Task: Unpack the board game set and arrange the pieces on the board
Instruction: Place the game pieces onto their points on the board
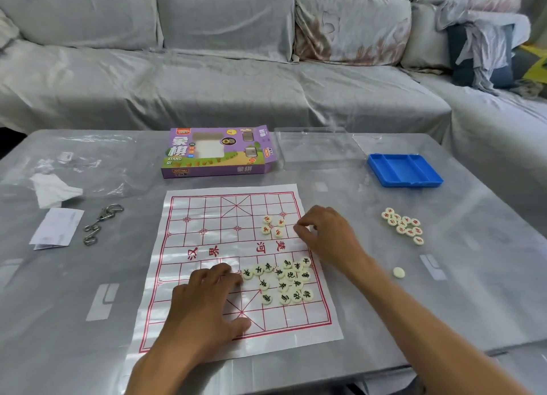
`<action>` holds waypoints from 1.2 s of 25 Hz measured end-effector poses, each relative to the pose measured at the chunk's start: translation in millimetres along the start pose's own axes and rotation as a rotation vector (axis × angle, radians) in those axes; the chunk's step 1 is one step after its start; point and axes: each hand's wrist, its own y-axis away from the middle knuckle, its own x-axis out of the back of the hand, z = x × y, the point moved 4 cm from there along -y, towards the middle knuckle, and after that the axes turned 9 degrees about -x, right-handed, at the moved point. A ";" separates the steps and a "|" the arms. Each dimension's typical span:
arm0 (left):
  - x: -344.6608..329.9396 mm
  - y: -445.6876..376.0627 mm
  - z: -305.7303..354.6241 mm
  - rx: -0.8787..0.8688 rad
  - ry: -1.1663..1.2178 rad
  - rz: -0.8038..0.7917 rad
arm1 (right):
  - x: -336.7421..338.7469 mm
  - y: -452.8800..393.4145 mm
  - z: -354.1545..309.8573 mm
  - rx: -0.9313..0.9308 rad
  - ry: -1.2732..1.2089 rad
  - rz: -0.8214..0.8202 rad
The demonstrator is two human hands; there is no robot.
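A white paper xiangqi board (207, 217) with red lines lies flat on the table. Several black-lettered pieces (284, 282) cluster on its near right part, and several red-lettered pieces (273, 226) sit on its far right part. My left hand (207, 303) rests on the board beside the black cluster, fingertips touching the leftmost piece. My right hand (325, 235) has its fingers curled at the board's right edge, near the red pieces; what they pinch is hidden. More red pieces (404, 226) lie off the board to the right. One blank-faced piece (399, 272) lies alone.
The purple game box (219, 155) lies behind the board, a clear lid (313, 146) and a blue tray (404, 169) at the back right. At the left lie a metal ring puzzle (102, 223), a folded paper (56, 227), a tissue (53, 190) and a plastic bag (88, 163). A covered sofa (236, 69) stands behind.
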 end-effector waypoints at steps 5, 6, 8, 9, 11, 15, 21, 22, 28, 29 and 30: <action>-3.0 -1.3 0.9 0.011 0.026 -0.003 | 69.2 41.2 106.6 -0.578 0.540 -0.195; -2.9 -0.5 1.5 0.016 0.024 -0.003 | 66.3 47.7 118.2 -0.602 0.507 -0.281; -0.7 1.3 3.9 0.017 0.029 0.017 | 54.5 49.0 123.5 -0.563 0.393 -0.371; 0.9 1.8 5.5 0.013 0.032 0.023 | 51.4 46.6 121.1 -0.522 0.341 -0.371; 2.9 2.3 7.4 0.008 0.031 0.021 | 47.5 42.2 112.1 -0.469 0.256 -0.325; 1.4 1.9 7.3 0.013 0.023 0.002 | 36.3 30.0 67.6 -0.302 -0.238 -0.240; 0.8 1.5 3.8 0.010 0.019 -0.019 | -20.0 -23.3 2.3 -0.165 -0.350 -0.149; 0.0 1.3 3.2 0.007 0.020 -0.020 | -28.3 -27.1 1.0 -0.159 -0.279 -0.137; -0.7 -4.0 3.3 0.016 -0.013 -0.042 | 46.9 -18.5 97.9 -0.417 0.146 0.154; -0.1 -3.2 4.9 0.009 -0.004 -0.031 | 62.6 -10.2 128.9 -0.530 0.249 0.170; 0.9 -2.0 6.6 0.006 0.005 -0.023 | 72.9 0.3 155.0 -0.647 0.299 0.147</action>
